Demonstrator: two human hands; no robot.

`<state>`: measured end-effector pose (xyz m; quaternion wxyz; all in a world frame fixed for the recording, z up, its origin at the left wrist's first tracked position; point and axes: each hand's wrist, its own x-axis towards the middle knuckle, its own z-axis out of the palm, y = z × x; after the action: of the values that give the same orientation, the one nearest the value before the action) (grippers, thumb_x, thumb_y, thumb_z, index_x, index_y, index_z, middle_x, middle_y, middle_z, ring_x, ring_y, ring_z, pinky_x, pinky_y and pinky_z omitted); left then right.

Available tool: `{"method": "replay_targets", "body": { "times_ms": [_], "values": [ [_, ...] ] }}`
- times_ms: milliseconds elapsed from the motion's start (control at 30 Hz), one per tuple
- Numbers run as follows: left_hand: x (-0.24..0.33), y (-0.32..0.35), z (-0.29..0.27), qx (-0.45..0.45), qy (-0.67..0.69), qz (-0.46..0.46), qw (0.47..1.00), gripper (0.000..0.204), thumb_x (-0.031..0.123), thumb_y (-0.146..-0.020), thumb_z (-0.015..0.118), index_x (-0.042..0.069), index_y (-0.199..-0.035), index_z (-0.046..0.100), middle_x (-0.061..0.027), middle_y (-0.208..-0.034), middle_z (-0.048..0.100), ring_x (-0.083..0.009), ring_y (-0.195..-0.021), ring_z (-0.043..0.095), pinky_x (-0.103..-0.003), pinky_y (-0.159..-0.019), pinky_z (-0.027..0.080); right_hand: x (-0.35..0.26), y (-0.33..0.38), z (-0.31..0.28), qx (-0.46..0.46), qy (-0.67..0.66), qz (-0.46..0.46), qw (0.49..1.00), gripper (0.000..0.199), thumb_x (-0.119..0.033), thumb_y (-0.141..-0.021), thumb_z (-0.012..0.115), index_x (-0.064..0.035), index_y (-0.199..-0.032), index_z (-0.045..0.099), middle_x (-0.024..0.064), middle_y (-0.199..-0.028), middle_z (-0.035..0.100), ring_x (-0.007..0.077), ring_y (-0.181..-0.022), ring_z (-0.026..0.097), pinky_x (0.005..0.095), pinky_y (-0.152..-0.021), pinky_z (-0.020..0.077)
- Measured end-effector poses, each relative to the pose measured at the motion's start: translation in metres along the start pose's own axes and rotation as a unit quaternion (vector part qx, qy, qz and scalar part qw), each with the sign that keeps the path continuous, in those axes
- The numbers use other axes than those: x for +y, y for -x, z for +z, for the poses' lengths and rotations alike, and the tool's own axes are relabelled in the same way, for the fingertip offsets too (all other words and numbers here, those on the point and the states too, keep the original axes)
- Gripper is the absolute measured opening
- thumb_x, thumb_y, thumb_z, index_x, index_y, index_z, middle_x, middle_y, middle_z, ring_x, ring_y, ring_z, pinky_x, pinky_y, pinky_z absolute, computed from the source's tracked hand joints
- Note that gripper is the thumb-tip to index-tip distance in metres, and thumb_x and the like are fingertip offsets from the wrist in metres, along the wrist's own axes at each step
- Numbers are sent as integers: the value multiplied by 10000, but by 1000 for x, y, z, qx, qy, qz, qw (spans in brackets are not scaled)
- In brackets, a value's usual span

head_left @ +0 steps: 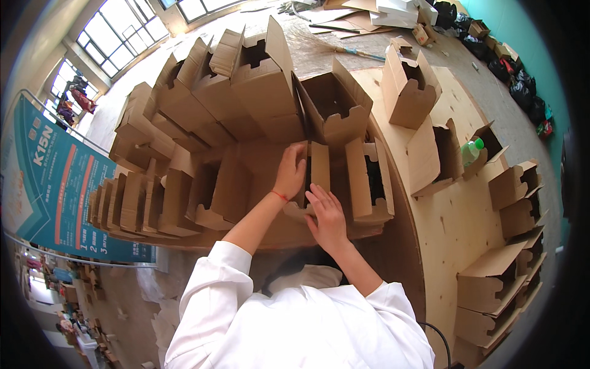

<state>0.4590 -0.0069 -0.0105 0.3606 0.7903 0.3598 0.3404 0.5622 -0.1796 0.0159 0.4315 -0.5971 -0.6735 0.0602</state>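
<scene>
An open brown cardboard box (pixel 319 166) stands upright on the brown table in front of me, with a dark inside. My left hand (pixel 291 172) lies along its left side, fingers stretched forward and a red string around the wrist. At the box's near end is my right hand (pixel 327 215), its fingers extended and the thumb apart, with fingertips touching the edge. Neither hand is closed around anything I can see. To the right of it stands another open box (pixel 370 184) holding something dark. A wider open box (pixel 335 104) sits just behind.
Several open boxes (pixel 178 203) line the table's left side, and taller ones (pixel 258 92) stand behind. On the right, a pale plywood surface (pixel 439 246) carries more boxes (pixel 491 283) and a green-capped bottle (pixel 472 151). A teal banner (pixel 55 184) stands at the left.
</scene>
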Motion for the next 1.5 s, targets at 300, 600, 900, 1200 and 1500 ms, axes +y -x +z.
{"method": "replay_targets", "body": {
  "times_ms": [300, 600, 900, 1200, 1500],
  "values": [
    [44, 12, -29, -120, -117, -102, 981, 857, 158, -780, 664, 70, -1497, 203, -271, -1535, 138, -394, -1432, 157, -417, -1144, 233, 13, -3, -10, 74, 44, 50, 995, 265, -58, -696, 770, -50, -884, 584, 172, -1401, 442, 361, -1192, 489, 419, -951, 429],
    [37, 22, -54, -44, 44, -72, 995, 619, 32, -810, 447, -11, -1422, 365, -227, -1373, 489, -280, -1296, 467, -326, -1072, 351, 4, -4, -13, 61, 11, 24, 998, 662, -6, -717, 707, -27, -1329, 457, 157, -1393, 456, 341, -1212, 494, 404, -993, 430],
    [44, 47, -62, -171, 256, -246, 919, 468, 113, -957, 449, 3, -1410, 415, -150, -1536, 278, -248, -1421, 247, -319, -1127, 221, 22, -5, 0, -106, 53, -9, 993, 654, -127, -730, 726, 14, -1317, 476, 156, -1386, 467, 291, -1326, 400, 433, -1115, 308],
    [5, 70, 6, -73, 291, -209, 931, 832, 127, -889, 636, 42, -1515, 95, -168, -1494, 329, -233, -1377, 324, -338, -1110, 292, 27, 13, 0, -97, 46, -11, 994, 773, -256, -691, 793, -17, -1347, 460, 157, -1364, 477, 288, -1340, 380, 450, -1124, 290],
    [26, 75, 61, -100, 310, -199, 924, 801, 83, -917, 563, 133, -1534, 54, -174, -1507, 312, -268, -1356, 364, -352, -1074, 365, 16, 10, -12, -142, 216, 16, 966, 873, -260, -657, 805, -85, -1408, 397, 117, -1446, 408, 272, -1358, 360, 487, -1150, 202]
  ]
}}
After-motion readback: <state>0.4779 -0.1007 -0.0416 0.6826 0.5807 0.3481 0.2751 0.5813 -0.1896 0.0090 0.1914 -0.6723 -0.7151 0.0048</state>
